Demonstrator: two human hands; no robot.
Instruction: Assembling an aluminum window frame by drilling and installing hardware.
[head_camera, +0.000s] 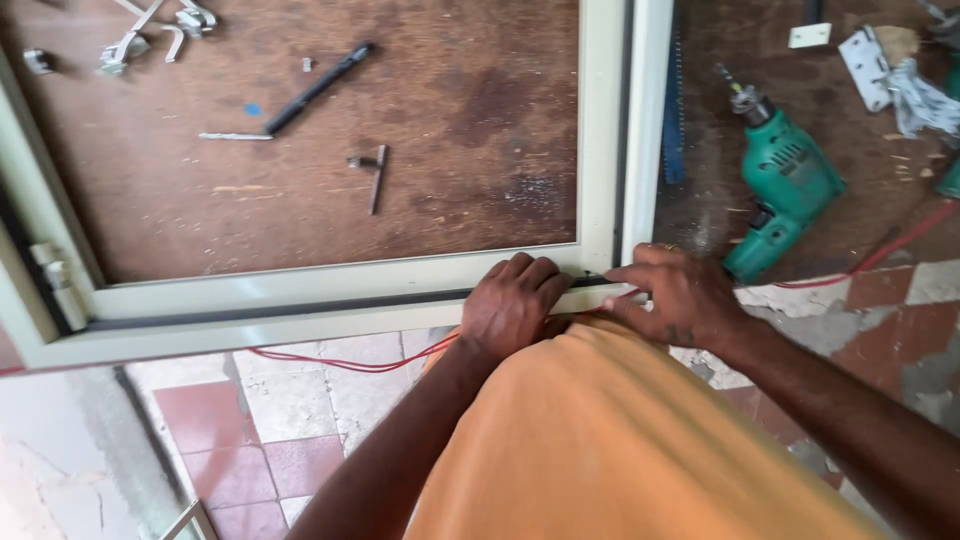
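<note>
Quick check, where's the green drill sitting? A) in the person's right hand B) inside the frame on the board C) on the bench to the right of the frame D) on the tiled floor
C: the green drill lies on the brown bench outside the pale frame, apart from the right hand pressing the frame's corner.

Workshop: drill (785, 195), scattered hardware (160, 28)

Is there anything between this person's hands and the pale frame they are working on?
Nothing visible. Both the left hand and the right hand already rest directly on the pale frame near its corner, fingers on the dark strip along its channel. A red cable runs just below, clear of the frame.
</note>
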